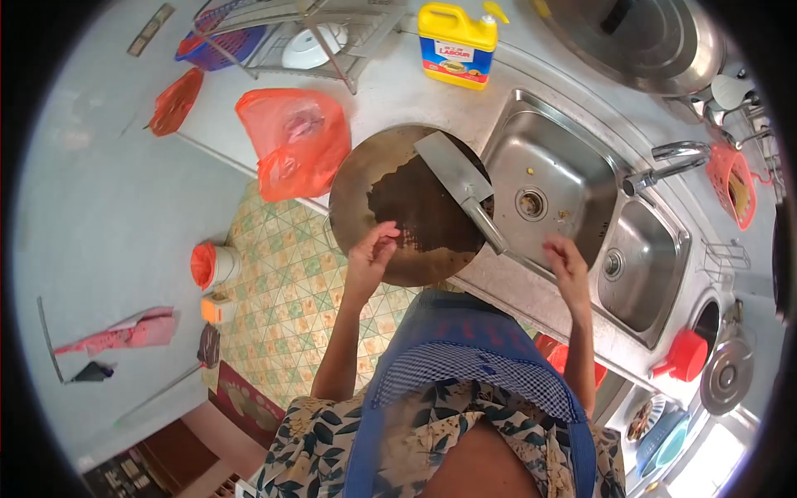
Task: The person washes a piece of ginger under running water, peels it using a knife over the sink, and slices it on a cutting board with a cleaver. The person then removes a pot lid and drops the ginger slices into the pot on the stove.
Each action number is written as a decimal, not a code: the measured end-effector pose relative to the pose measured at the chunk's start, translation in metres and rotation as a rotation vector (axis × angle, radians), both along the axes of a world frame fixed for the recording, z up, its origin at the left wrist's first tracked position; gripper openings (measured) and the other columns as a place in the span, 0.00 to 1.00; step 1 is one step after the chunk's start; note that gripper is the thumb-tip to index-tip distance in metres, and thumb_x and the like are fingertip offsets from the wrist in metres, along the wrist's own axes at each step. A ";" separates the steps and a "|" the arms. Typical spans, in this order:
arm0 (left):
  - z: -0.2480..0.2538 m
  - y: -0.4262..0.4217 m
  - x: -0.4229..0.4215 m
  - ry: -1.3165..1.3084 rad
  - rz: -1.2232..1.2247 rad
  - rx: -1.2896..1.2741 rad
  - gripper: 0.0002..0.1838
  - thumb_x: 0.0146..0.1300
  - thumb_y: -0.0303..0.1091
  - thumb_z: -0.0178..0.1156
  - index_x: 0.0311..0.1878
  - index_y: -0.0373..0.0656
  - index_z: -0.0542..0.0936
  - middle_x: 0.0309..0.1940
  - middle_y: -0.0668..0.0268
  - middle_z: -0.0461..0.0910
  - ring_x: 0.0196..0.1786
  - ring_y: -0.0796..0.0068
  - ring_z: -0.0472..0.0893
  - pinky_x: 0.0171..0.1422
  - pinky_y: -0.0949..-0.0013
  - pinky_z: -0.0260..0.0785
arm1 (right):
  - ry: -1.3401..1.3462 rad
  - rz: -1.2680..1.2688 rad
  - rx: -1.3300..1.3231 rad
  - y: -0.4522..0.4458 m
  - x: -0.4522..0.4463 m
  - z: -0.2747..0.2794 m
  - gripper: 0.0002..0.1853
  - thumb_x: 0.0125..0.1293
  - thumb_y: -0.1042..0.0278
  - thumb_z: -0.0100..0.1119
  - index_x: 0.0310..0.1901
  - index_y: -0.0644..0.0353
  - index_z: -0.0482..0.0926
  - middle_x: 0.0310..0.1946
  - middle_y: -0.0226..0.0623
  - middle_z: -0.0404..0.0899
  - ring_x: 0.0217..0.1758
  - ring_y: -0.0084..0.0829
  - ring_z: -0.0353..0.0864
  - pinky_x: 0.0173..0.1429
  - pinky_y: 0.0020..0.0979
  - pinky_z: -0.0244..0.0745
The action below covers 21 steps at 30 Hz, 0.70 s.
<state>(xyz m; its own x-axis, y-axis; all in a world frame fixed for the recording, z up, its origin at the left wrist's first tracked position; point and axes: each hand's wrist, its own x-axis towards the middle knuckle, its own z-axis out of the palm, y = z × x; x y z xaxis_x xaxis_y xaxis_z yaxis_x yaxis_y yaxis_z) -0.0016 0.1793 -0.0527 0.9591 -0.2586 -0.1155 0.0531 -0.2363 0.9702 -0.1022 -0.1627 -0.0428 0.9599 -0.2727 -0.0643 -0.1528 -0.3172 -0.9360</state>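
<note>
A round, dark cutting board (349, 199) with a wet patch lies on the counter beside the sink. On its right side rests a cleaver (452, 166), its metal handle pointing toward me and over the board's edge. My left hand (374, 256) hovers over the board's near left part, fingers loosely bent, with nothing visible in them. My right hand (568, 266) is above the front rim of the sink, right of the cleaver handle. Its fingers are slightly curled and apart, and it appears to hold nothing.
The double steel sink (552, 149) has small scraps near its drain, under a faucet (664, 170). A red plastic bag (299, 145) sits left of the board. Behind stand a yellow detergent jug (457, 50) and a wire rack (349, 50). A red dipper (686, 357) is at right.
</note>
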 end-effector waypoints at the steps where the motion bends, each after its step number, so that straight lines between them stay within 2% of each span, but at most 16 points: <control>1: 0.001 0.002 0.005 -0.025 0.001 -0.002 0.19 0.58 0.18 0.53 0.54 0.40 0.72 0.42 0.66 0.77 0.42 0.80 0.75 0.48 0.76 0.68 | 0.009 -0.020 0.010 0.019 0.013 0.001 0.12 0.61 0.74 0.54 0.47 0.61 0.73 0.41 0.35 0.76 0.43 0.27 0.77 0.49 0.25 0.70; 3: -0.002 0.004 0.017 -0.102 -0.026 0.003 0.18 0.57 0.18 0.54 0.52 0.40 0.73 0.41 0.65 0.77 0.40 0.79 0.75 0.45 0.76 0.68 | 0.002 0.012 -0.123 0.048 0.037 -0.001 0.16 0.58 0.70 0.58 0.49 0.59 0.73 0.44 0.42 0.76 0.46 0.37 0.77 0.51 0.33 0.71; 5: -0.006 0.002 0.028 -0.167 -0.066 0.018 0.19 0.56 0.17 0.54 0.53 0.39 0.73 0.41 0.65 0.77 0.39 0.78 0.75 0.45 0.77 0.68 | -0.160 0.033 -0.449 0.076 0.051 0.003 0.19 0.55 0.68 0.61 0.50 0.58 0.72 0.46 0.45 0.74 0.49 0.45 0.73 0.53 0.39 0.69; 7: -0.001 -0.003 0.036 -0.156 -0.101 0.028 0.19 0.56 0.17 0.54 0.53 0.39 0.73 0.41 0.64 0.76 0.39 0.78 0.74 0.45 0.76 0.68 | -0.205 0.043 -0.569 0.088 0.056 0.003 0.19 0.55 0.67 0.61 0.49 0.59 0.72 0.48 0.46 0.72 0.50 0.47 0.71 0.54 0.39 0.67; 8: 0.000 -0.005 0.040 -0.144 -0.112 0.037 0.20 0.56 0.17 0.54 0.53 0.39 0.73 0.42 0.64 0.76 0.39 0.77 0.74 0.45 0.76 0.68 | -0.183 0.012 -0.522 0.085 0.054 0.002 0.19 0.55 0.67 0.60 0.49 0.59 0.72 0.48 0.46 0.72 0.50 0.47 0.71 0.54 0.39 0.67; 9: -0.002 -0.004 0.044 -0.129 -0.160 0.063 0.20 0.58 0.17 0.53 0.55 0.38 0.71 0.44 0.64 0.76 0.43 0.79 0.74 0.50 0.76 0.67 | -0.165 -0.011 -0.472 0.081 0.053 0.001 0.19 0.55 0.67 0.60 0.49 0.59 0.72 0.48 0.46 0.72 0.50 0.47 0.71 0.54 0.39 0.67; 10: -0.001 -0.006 0.046 -0.133 -0.169 0.067 0.20 0.57 0.18 0.53 0.55 0.38 0.72 0.44 0.64 0.76 0.42 0.78 0.74 0.49 0.76 0.67 | -0.149 -0.028 -0.417 0.076 0.050 -0.001 0.19 0.55 0.66 0.60 0.49 0.59 0.72 0.48 0.47 0.72 0.50 0.47 0.71 0.54 0.40 0.67; 13: 0.006 -0.016 0.051 -0.151 -0.186 0.083 0.19 0.57 0.18 0.53 0.53 0.38 0.73 0.42 0.63 0.76 0.41 0.77 0.74 0.45 0.76 0.68 | -0.082 -0.217 -0.450 0.014 0.033 -0.018 0.15 0.56 0.70 0.58 0.46 0.61 0.75 0.43 0.48 0.76 0.48 0.46 0.74 0.53 0.38 0.69; 15: 0.004 -0.021 0.052 -0.128 -0.188 0.088 0.18 0.58 0.18 0.53 0.53 0.38 0.73 0.43 0.63 0.76 0.41 0.77 0.74 0.45 0.76 0.68 | -0.174 -0.389 -0.664 -0.040 0.027 -0.021 0.13 0.57 0.72 0.55 0.45 0.62 0.75 0.42 0.48 0.76 0.45 0.46 0.75 0.50 0.36 0.70; 16: 0.003 -0.022 0.051 -0.115 -0.185 0.093 0.18 0.58 0.18 0.53 0.53 0.38 0.72 0.43 0.63 0.76 0.41 0.77 0.74 0.45 0.76 0.68 | -0.176 -0.474 -0.508 -0.071 0.024 -0.029 0.14 0.57 0.72 0.55 0.46 0.62 0.74 0.41 0.47 0.76 0.45 0.45 0.75 0.49 0.36 0.70; 17: 0.002 -0.024 0.050 -0.143 -0.204 0.109 0.19 0.58 0.18 0.53 0.54 0.38 0.72 0.44 0.63 0.75 0.42 0.77 0.74 0.46 0.76 0.67 | -0.084 -0.492 -0.738 -0.092 0.025 -0.005 0.16 0.57 0.71 0.56 0.48 0.61 0.73 0.44 0.48 0.74 0.46 0.45 0.73 0.51 0.38 0.68; 19: 0.001 -0.029 0.043 -0.124 -0.174 0.127 0.19 0.58 0.18 0.53 0.54 0.38 0.72 0.44 0.63 0.75 0.42 0.77 0.74 0.46 0.75 0.67 | -0.098 -0.508 -1.078 -0.150 0.027 -0.002 0.18 0.57 0.70 0.56 0.51 0.60 0.71 0.48 0.47 0.72 0.49 0.46 0.71 0.52 0.42 0.67; 21: 0.003 -0.036 0.036 -0.106 -0.142 0.130 0.19 0.58 0.18 0.52 0.55 0.39 0.72 0.45 0.63 0.75 0.42 0.77 0.74 0.47 0.75 0.67 | -0.029 -0.624 -1.157 -0.200 0.036 -0.019 0.20 0.57 0.68 0.57 0.52 0.59 0.71 0.52 0.46 0.70 0.53 0.47 0.68 0.54 0.45 0.65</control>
<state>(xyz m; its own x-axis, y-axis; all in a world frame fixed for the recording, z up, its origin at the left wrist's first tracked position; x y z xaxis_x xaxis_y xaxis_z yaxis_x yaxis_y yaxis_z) 0.0349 0.1435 -0.0498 0.9228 -0.3811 -0.0569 -0.0905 -0.3577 0.9295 -0.0657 -0.3628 -0.0622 0.6506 -0.5511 0.5225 -0.5491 -0.8167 -0.1776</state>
